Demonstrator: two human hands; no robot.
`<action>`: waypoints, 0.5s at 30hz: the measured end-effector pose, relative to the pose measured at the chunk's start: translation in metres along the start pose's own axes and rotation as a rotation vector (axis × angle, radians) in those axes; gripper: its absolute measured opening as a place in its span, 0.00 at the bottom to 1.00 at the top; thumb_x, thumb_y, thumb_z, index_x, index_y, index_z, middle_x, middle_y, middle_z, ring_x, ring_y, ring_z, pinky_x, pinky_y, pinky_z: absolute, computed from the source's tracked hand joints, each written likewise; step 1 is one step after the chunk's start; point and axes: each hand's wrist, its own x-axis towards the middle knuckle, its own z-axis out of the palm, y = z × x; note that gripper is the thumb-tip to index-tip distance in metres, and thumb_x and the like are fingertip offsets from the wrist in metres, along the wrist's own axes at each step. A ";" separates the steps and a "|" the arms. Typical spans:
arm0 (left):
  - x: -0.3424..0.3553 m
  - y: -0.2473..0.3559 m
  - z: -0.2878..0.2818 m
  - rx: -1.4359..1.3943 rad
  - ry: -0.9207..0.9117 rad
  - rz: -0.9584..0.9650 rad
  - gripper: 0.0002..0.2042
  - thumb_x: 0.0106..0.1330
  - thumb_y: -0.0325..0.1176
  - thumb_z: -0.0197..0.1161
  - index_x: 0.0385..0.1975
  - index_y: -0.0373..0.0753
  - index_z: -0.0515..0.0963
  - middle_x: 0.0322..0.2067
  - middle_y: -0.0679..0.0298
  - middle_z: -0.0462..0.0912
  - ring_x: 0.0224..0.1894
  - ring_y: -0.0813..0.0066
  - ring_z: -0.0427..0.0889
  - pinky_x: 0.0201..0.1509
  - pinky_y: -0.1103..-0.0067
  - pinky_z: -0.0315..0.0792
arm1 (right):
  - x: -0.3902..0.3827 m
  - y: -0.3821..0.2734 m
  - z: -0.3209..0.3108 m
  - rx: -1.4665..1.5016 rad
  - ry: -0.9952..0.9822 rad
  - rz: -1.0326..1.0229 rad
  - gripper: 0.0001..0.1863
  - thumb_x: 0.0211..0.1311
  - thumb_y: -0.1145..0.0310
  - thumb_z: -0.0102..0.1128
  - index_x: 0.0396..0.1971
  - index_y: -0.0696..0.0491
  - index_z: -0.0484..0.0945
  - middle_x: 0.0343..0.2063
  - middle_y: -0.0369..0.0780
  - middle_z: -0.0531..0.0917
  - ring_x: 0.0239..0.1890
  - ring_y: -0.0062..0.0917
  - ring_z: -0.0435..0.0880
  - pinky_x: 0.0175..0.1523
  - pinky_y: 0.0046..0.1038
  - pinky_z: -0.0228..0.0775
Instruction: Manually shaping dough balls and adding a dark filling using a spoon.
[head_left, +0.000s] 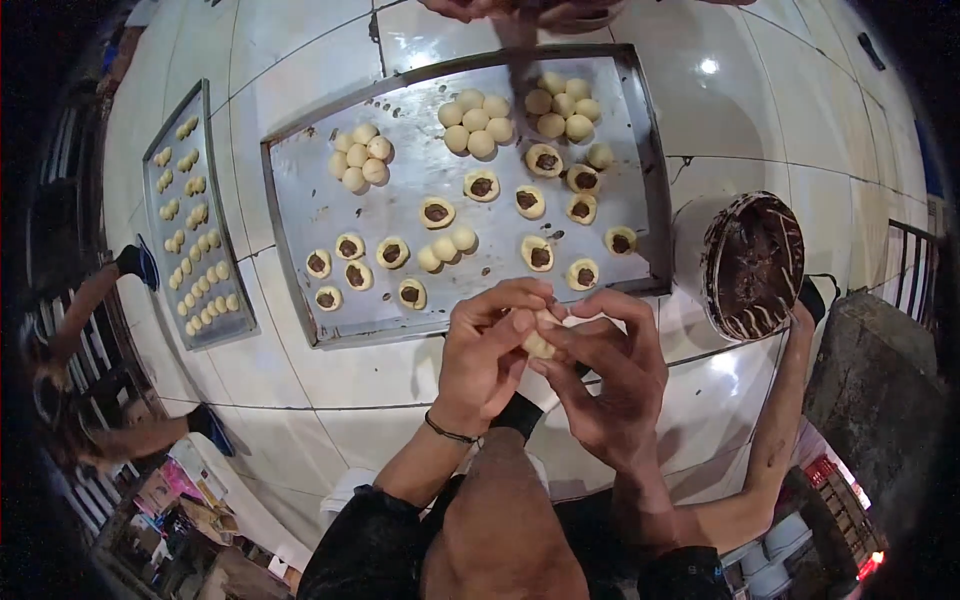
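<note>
1. One dough piece (538, 345) is grasped in the fingertips of left hand (485, 345) and right hand (612, 380), at the 6 o'clock edge of the large tray (310, 195).
2. Done, I judge: about fifteen dough discs (437, 212) carry dark filling.
3. Remaining: those discs lie unclosed; plain balls (478, 122), mostly toward 12 o'clock, show no filling.
4. Beyond that tray, I log a tub (690, 245) of dark paste at 3 o'clock, a smaller tray (216, 180) of pale pieces at 9.
</note>
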 end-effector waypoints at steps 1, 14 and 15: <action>-0.002 0.005 -0.001 0.177 -0.065 0.028 0.18 0.69 0.35 0.68 0.55 0.34 0.81 0.66 0.53 0.71 0.62 0.62 0.74 0.65 0.68 0.70 | 0.000 0.003 0.001 -0.041 0.032 -0.056 0.12 0.53 0.83 0.71 0.38 0.59 0.83 0.39 0.39 0.80 0.36 0.22 0.75 0.39 0.23 0.70; -0.001 0.018 0.028 0.022 -0.274 0.147 0.23 0.77 0.39 0.55 0.67 0.33 0.71 0.74 0.50 0.59 0.67 0.64 0.71 0.68 0.69 0.71 | 0.003 0.004 -0.002 -0.152 -0.008 -0.128 0.09 0.52 0.76 0.76 0.32 0.57 0.84 0.38 0.40 0.82 0.31 0.24 0.76 0.36 0.22 0.69; -0.001 0.023 0.023 0.175 -0.292 0.105 0.23 0.77 0.37 0.56 0.67 0.33 0.70 0.74 0.50 0.61 0.67 0.64 0.72 0.68 0.70 0.71 | 0.003 0.004 -0.003 -0.150 0.009 -0.155 0.09 0.52 0.77 0.75 0.33 0.57 0.84 0.38 0.40 0.82 0.31 0.24 0.77 0.36 0.22 0.69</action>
